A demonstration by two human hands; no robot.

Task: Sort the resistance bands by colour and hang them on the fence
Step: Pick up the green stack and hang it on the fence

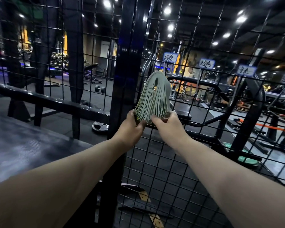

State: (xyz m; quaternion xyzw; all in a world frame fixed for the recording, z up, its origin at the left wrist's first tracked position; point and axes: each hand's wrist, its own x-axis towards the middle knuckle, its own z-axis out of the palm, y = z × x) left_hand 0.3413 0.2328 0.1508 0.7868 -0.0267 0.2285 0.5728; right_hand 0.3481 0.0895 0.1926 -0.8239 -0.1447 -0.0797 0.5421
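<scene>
Two bare forearms reach forward from the bottom corners and meet at the wire fence (163, 163). The left hand (133, 125) curls its fingers round the lower left end of a thick bundle of pale green resistance bands (152, 97), and the right hand (164, 123) pinches the lower right end, so the looped ends lie squeezed between the two hands. The bundle lies against the mesh, fanned wide at the hands and narrowing upward to a folded top just below and left of the first of three blue-edged labels (170, 57) with handwritten characters (what the top hangs on cannot be told). A heavy black post (122, 63) stands just left of the bands and hems in the left hand. To the right, the mesh runs unbroken under the other two labels, giving free room along that side. Low down, a strip of yellow and black tape (145, 196) shows on the floor at the fence foot. A black railing (48, 99) crosses the left side. Beyond the wire, a weight plate (100, 127) lies on the floor by the post, with a dumbbell (99, 88) farther back. Benches and machines stand under the ceiling lights, and an orange strap (273, 128) crosses at far right.
</scene>
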